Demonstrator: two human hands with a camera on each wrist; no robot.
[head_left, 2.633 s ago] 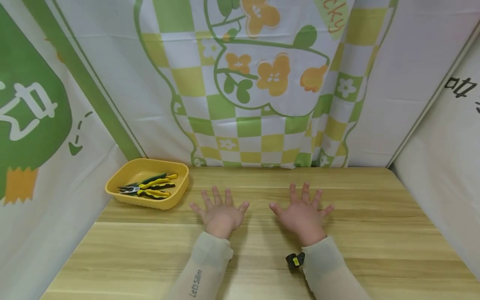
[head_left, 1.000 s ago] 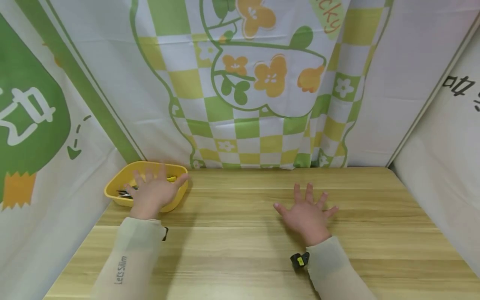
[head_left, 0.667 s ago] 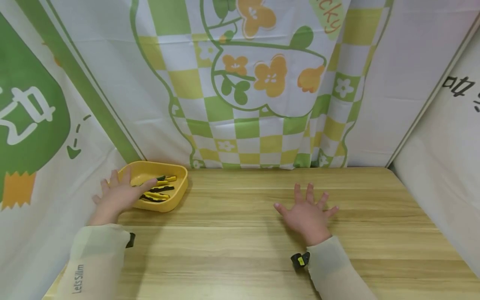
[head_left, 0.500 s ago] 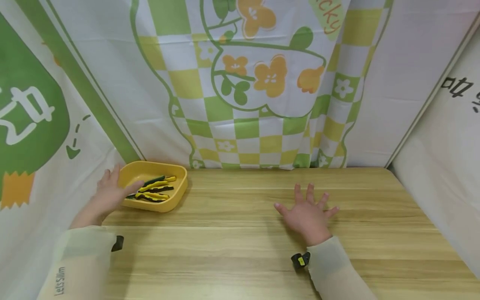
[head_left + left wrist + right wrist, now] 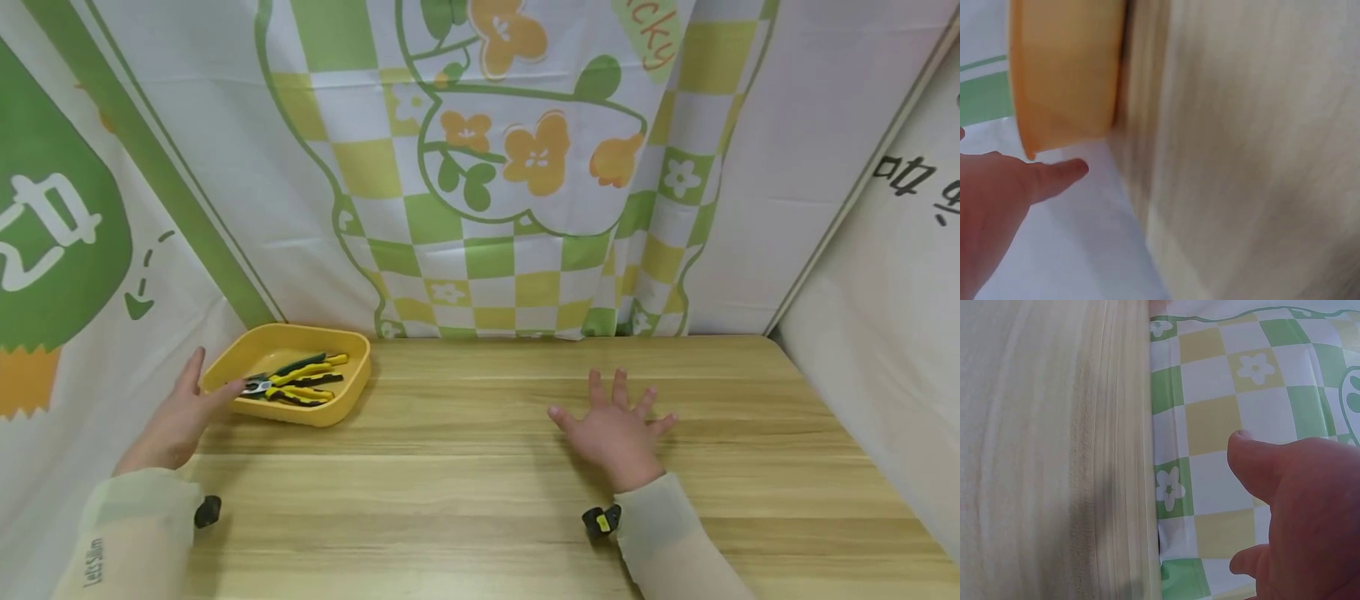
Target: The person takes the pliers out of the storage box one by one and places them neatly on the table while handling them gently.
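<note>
Right beside the near left corner of the yellow basket (image 5: 348, 398), the left hand (image 5: 174, 421) reaches forward, its grip wide, thumb and forefinger parted; I can't tell whether it touches the rim. Pliers (image 5: 300, 392) lie inside, handles towards the right. Across a broad stretch of desk (image 5: 450, 467), the right hand (image 5: 613, 433) fans its fingers. The basket stands by the desk's far left corner; a checked curtain (image 5: 517, 275) hangs along the back edge, and more wood runs rightward.

Right of left fingers (image 5: 191, 372): yellow basket (image 5: 347, 403) blocks | toward right fingers (image 5: 619, 390): I could cross the surface (image 5: 450, 467) | beyond these: patterned curtain (image 5: 537, 288)
</note>
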